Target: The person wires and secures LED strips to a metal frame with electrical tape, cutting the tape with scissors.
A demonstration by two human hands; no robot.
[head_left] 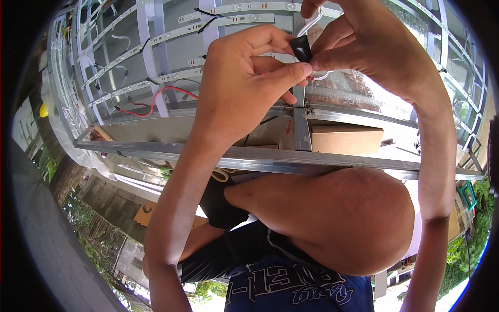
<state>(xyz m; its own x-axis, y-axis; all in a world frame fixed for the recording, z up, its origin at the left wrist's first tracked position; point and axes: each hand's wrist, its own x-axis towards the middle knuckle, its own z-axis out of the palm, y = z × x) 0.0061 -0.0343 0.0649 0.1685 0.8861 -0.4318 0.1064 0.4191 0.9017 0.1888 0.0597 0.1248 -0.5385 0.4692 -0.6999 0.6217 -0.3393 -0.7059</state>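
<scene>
A short, glossy piece of black electrical tape [301, 49] sits between my two hands, at the white wires [312, 23]. My left hand [249, 73] pinches it from the left, with thumb and fingers brought together. From the right, my right hand [358, 44] grips at the tape's lower edge and the wires, its thumb tip touching my left thumb. A small red wire end shows just under the thumbs. How the tape lies around the wires is partly hidden by my fingers.
LED strips [171, 35] run across a metal frame behind my hands. A red wire [156, 101] loops at the left. The frame's metal bar [249, 156] crosses above my raised knee [358, 223]. Cardboard [347, 139] lies beyond the bar.
</scene>
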